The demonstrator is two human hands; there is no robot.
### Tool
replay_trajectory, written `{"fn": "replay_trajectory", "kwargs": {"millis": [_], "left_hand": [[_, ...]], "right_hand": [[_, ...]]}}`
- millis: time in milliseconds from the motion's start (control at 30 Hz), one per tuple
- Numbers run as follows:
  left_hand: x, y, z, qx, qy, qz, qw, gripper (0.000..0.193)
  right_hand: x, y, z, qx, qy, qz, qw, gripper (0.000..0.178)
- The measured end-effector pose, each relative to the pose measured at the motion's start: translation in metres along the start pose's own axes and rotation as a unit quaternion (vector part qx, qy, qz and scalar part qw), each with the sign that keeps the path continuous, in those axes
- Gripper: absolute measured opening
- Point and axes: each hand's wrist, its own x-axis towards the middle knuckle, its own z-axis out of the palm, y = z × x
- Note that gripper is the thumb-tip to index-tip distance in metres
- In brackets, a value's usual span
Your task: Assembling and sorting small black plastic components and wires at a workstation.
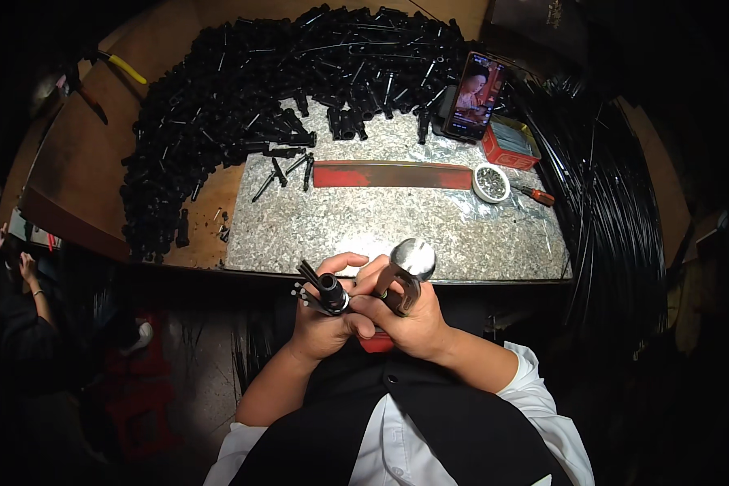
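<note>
My left hand (320, 330) is closed round a black ribbed tube with several thin black rods (330, 293), which looks like a folded umbrella frame. Pale tips show at the rods' ends. My right hand (417, 324) grips a hand tool (413, 261) with a round shiny metal head and a curved brown body; its exact kind is unclear. Under the hands a red piece (377, 342) shows, perhaps that tool's handle. Both hands meet in front of my chest, just off the table's near edge. Fingers of the right hand touch the tube's side.
A heap of black tubular parts (219, 105) covers the back and left. On the stone slab (364, 227) lie a red bar (393, 176), a white bowl of small metal bits (491, 185) and a red-handled tool (535, 195). A phone (476, 97) stands beside a red box (510, 150). Black rods (595, 186) hang right.
</note>
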Motion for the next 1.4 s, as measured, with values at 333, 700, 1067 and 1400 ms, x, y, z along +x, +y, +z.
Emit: {"fn": "replay_trajectory", "kwargs": {"millis": [333, 700, 1067, 1400], "left_hand": [[-0.001, -0.002, -0.008, 0.08, -0.012, 0.013, 0.997, 0.084], [-0.003, 0.0, -0.008, 0.13, 0.029, 0.0, 0.991, 0.087], [-0.004, 0.002, -0.008, 0.086, 0.011, -0.031, 0.996, 0.086], [-0.001, 0.001, -0.002, 0.046, 0.006, -0.007, 0.999, 0.087]], "right_hand": [[-0.003, 0.0, -0.002, -0.024, -0.001, 0.044, 0.999, 0.005], [-0.001, 0.006, -0.002, -0.011, -0.025, -0.001, 1.0, 0.005], [0.0, 0.001, 0.0, -0.043, -0.013, 0.013, 0.999, 0.002], [0.002, 0.002, -0.003, -0.111, -0.009, -0.051, 0.992, 0.009]]}}
